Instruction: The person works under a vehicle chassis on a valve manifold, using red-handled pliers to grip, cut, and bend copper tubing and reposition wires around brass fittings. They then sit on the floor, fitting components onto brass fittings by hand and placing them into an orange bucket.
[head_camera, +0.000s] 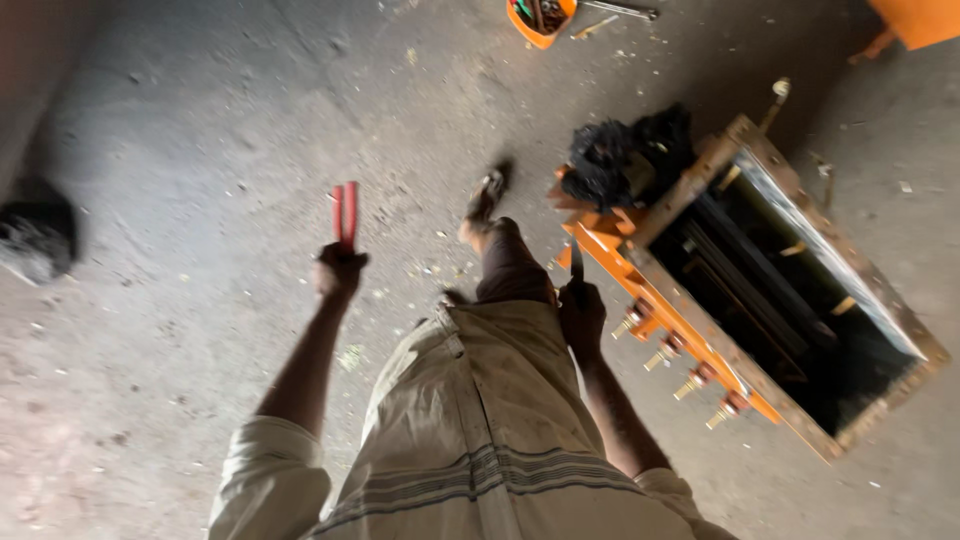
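My left hand (338, 272) is clenching around the red-handled pliers-like tool (346, 213), whose two red handles are sticking out of my fist, long axis pointing away from me over the grey concrete floor (200, 150). My right hand (581, 313) is gripping a thin dark blade-like tool (576, 262), also pointing away. Just beside that hand is lying an open orange metal box with brass terminals (700, 345), dark rags (625, 155) at its far end.

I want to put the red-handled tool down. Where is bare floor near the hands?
Bare concrete lies left of the left hand, as far as the dark bundle. Another patch lies ahead, before the orange tub. It is crowded beside the right hand: the orange open box and black heap.
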